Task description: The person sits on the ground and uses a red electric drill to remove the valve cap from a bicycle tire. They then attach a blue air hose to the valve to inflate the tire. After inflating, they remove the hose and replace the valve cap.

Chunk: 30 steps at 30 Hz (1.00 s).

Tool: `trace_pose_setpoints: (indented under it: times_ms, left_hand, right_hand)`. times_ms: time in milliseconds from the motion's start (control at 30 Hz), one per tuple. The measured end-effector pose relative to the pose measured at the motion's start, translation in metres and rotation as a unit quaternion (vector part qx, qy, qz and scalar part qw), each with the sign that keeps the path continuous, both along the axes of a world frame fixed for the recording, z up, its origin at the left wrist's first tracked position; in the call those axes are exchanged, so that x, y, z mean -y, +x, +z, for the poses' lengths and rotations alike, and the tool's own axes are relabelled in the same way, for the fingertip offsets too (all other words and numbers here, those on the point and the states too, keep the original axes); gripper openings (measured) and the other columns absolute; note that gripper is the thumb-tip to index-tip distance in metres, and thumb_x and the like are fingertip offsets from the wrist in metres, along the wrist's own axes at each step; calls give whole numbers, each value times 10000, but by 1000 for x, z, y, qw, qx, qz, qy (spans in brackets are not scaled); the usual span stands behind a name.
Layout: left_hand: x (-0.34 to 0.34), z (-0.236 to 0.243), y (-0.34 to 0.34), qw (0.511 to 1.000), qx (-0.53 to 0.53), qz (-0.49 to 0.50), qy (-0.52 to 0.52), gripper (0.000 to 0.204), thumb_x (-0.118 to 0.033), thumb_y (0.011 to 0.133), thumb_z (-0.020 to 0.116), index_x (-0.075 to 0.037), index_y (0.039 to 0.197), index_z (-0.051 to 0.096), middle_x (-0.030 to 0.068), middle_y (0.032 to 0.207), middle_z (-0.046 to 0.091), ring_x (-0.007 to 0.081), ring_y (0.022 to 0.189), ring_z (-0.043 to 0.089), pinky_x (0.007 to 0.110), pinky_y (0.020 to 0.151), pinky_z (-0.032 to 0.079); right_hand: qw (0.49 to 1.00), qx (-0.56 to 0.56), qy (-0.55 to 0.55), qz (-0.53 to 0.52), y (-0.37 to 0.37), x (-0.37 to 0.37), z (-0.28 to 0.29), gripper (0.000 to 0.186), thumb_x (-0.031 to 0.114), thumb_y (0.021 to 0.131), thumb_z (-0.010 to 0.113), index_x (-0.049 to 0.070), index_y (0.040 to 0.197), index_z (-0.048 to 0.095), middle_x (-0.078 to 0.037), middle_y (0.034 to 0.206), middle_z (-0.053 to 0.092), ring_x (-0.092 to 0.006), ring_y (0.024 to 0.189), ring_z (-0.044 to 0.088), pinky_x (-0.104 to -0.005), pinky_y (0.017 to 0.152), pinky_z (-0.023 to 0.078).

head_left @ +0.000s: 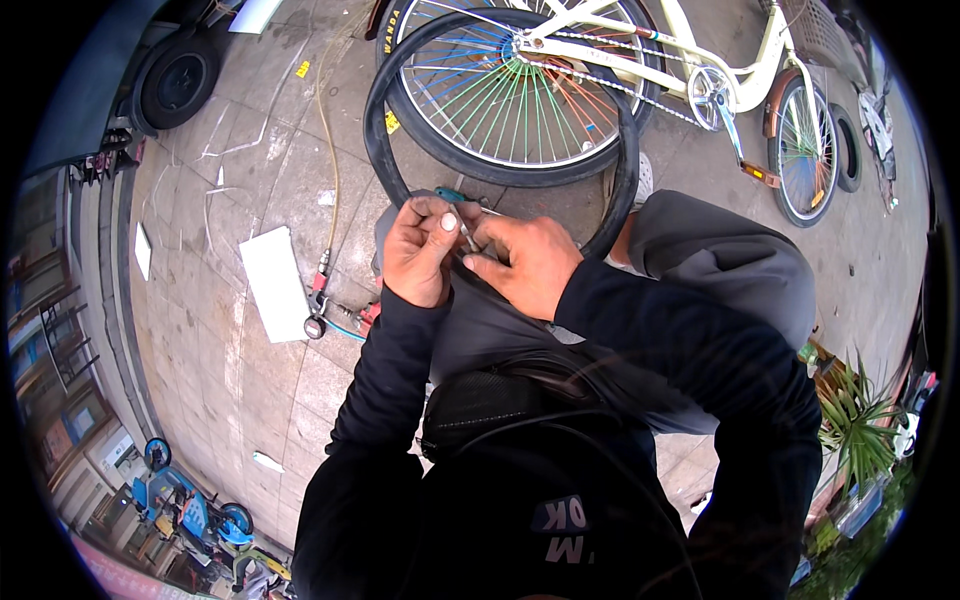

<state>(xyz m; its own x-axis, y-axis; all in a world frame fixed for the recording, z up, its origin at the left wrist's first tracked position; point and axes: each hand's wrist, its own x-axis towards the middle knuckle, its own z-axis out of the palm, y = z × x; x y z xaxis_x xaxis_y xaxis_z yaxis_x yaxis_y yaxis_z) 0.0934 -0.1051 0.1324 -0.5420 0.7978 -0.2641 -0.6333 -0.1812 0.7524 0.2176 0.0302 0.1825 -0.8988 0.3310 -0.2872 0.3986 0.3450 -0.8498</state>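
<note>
A black bicycle inner tube hangs in a big loop in front of me, its lower part running behind my fingers. My left hand is closed in a pinch on the tube, thumb on top. Close beside it, my right hand is closed too, its fingers around a thin metal piece that looks like a valve stem. Fingers hide where this piece meets the tube. Just beyond the hands shows a teal handle, partly covered.
A cream bicycle with multicoloured spokes lies ahead, its rear wheel overlapping the tube loop. To the left are a white sheet, a hose and an air gauge. A potted plant stands at right, a blue motorbike lower left.
</note>
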Motion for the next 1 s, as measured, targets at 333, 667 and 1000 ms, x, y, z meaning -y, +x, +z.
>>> trace_pose_setpoints:
  times_ms: [333, 667, 1000]
  left_hand:
    - [3, -4, -7, 1000, -10, -17, 3, 122, -93, 951, 647, -24, 1009, 565, 176, 1011, 660, 252, 848, 651, 382, 779, 546]
    - [-5, 7, -9, 995, -74, -66, -10, 211, -153, 995, 592, 49, 1053, 619, 254, 1159, 670, 282, 1106, 641, 397, 982, 490]
    - [-9, 18, -1, 991, -109, -74, -27, 232, -147, 991, 607, 57, 1102, 598, 216, 1180, 659, 262, 1083, 648, 375, 963, 512]
  right_hand:
    - [1000, -11, 10, -12, 0, 3, 0, 246, 269, 843, 726, 64, 965, 670, -165, 661, 646, -378, 697, 664, -470, 697, 526]
    - [999, 25, -1, -20, 2, 2, 4, 243, 264, 833, 735, 56, 930, 655, -153, 641, 640, -371, 687, 666, -477, 686, 520]
    - [997, -60, -15, -44, 8, 7, -10, 192, 174, 829, 749, 27, 893, 644, -156, 667, 617, -351, 611, 624, -419, 570, 478]
